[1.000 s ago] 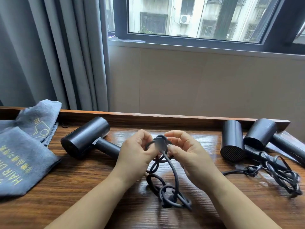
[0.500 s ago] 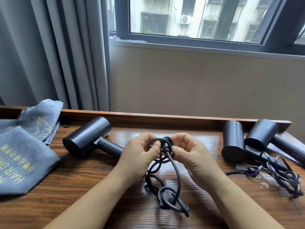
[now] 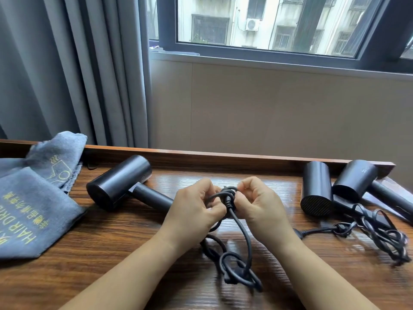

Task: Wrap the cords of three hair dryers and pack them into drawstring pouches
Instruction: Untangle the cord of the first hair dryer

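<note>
Three hair dryers (image 3: pixel 120 182) – two pouches (image 3: pixel 33 211); left hand (image 3: pixel 194 211), right hand (image 3: pixel 259 202) grip cord (image 3: pixel 243 233).

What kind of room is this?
Probably a hotel room: three matching hair dryers lie beside printed pouches on a wooden desk, under a curtained window facing apartment buildings.

bare wooden table (image 3: pixel 100 249) between pouches (image 3: pixel 29 211) and arms, tangled cords (image 3: pixel 380 233) blocking right side

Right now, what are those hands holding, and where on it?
Both the left hand and right hand pinch the cord at its bunched upper loops.
</note>
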`<state>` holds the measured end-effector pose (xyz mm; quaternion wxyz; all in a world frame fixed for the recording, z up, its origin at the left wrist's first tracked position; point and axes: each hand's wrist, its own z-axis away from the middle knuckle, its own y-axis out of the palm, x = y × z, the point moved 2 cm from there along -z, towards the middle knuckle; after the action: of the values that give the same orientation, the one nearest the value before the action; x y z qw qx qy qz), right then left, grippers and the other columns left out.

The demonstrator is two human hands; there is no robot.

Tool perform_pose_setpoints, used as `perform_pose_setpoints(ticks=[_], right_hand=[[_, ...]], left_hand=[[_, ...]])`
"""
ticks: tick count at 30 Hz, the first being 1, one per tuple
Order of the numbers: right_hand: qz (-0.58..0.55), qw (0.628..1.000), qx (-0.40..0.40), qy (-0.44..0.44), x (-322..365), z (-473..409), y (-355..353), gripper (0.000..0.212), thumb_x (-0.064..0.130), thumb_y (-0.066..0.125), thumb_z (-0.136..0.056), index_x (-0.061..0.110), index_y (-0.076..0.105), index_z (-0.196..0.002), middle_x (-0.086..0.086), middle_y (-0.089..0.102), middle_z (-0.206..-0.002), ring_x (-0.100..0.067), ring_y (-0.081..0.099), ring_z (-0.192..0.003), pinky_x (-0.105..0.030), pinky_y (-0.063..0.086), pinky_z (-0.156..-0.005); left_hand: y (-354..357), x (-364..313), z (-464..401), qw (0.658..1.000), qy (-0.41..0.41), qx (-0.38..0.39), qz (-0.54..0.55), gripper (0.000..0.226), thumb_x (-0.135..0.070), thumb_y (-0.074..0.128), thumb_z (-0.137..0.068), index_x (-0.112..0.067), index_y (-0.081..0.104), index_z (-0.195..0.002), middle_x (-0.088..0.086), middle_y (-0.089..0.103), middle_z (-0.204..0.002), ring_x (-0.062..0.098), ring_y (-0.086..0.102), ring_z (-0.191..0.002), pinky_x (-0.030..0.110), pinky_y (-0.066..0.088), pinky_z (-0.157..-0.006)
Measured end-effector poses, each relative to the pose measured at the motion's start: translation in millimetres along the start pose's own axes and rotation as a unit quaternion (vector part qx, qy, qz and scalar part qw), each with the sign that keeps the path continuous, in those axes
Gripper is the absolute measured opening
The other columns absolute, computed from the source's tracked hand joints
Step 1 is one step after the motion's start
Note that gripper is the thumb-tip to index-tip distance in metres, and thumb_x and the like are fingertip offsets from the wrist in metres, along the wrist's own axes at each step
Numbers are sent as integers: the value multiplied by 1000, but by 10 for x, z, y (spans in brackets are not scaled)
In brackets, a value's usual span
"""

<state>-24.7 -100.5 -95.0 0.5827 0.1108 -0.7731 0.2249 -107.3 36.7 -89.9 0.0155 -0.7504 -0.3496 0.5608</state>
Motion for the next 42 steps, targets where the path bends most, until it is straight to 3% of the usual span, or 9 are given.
perform_pose_setpoints(ticks=[4, 8, 16, 19, 24, 27, 35, 39, 42], right_hand=[[-127, 989, 23, 66, 1, 9, 40, 13, -5, 53, -95, 5, 54, -102, -25, 71, -81, -35, 71, -69, -36, 59, -61], [-199, 973, 59, 101, 2, 17, 74, 14, -3, 52, -96, 2, 58, -107, -13, 73, -81, -23, 71, -67, -33, 59, -63], [-157, 978, 115, 76, -21, 12, 10, 24, 1, 48, -99, 6, 69, -109, -16, 75, -101, -29, 73, -89, -32, 58, -77], [-140, 984, 92, 60, -20, 8, 2, 24, 0, 56, -96, 8, 66, -116, -18, 71, -105, -22, 73, -81, -28, 58, -72], [-109, 989, 91, 39, -40, -14, -30, 16, 4, 60, -96, 7, 73, -104, -17, 74, -98, -30, 71, -84, -34, 59, -73], [-101, 992, 74, 26, -28, -18, -61, 21, -1, 58, -96, 11, 71, -107, -10, 73, -90, -20, 71, -75, -30, 58, -67], [-89, 990, 107, 22, -21, -12, -46, 15, 3, 54, -99, 4, 69, -102, -18, 73, -96, -27, 70, -84, -36, 59, -74], [-154, 983, 81, 62, -14, 2, 15, 18, 18, 55, -99, 8, 60, -113, -14, 63, -98, -18, 66, -79, -32, 59, -70], [-140, 981, 100, 91, 0, 15, 0, 40, 48, 61, -93, 11, 54, -103, -10, 64, -91, -20, 67, -78, -41, 60, -74]], left_hand=[[6, -12, 5, 999, -26, -26, 8, 30, -1, 64, -77, -19, 44, -62, -16, 48, -48, 2, 38, -47, 14, 32, -49], [-12, 39, -29, 996, -60, -21, 56, 27, -1, 64, -81, -14, 47, -65, -16, 44, -47, 1, 36, -46, 14, 32, -49], [0, 68, -33, 987, -80, -3, 142, 8, -2, 60, -93, -9, 59, -88, 17, 72, -80, 17, 64, -70, 29, 53, -64], [-9, 40, -26, 981, -85, 11, 172, 6, 0, 59, -93, -6, 58, -95, 16, 74, -83, 19, 70, -72, 22, 54, -62], [15, 42, 0, 979, -77, 70, 173, 32, -18, 68, -81, -20, 63, -113, 9, 74, -100, 24, 72, -96, 38, 58, -88], [13, 39, -3, 983, -80, 77, 147, 30, -2, 65, -90, -17, 66, -116, 2, 76, -105, 18, 72, -101, 40, 56, -93], [22, -26, 18, 993, -52, 46, 92, 18, -7, 61, -86, -19, 69, -97, 17, 73, -88, 44, 65, -80, 51, 53, -69], [-48, 20, -32, 988, -78, -3, 132, 15, 2, 57, -91, -9, 62, -99, 7, 71, -83, 11, 66, -68, 21, 52, -61], [-63, 85, -67, 974, -113, -41, 194, 13, 2, 51, -96, -8, 54, -104, 18, 68, -97, 14, 70, -75, 28, 57, -70]])
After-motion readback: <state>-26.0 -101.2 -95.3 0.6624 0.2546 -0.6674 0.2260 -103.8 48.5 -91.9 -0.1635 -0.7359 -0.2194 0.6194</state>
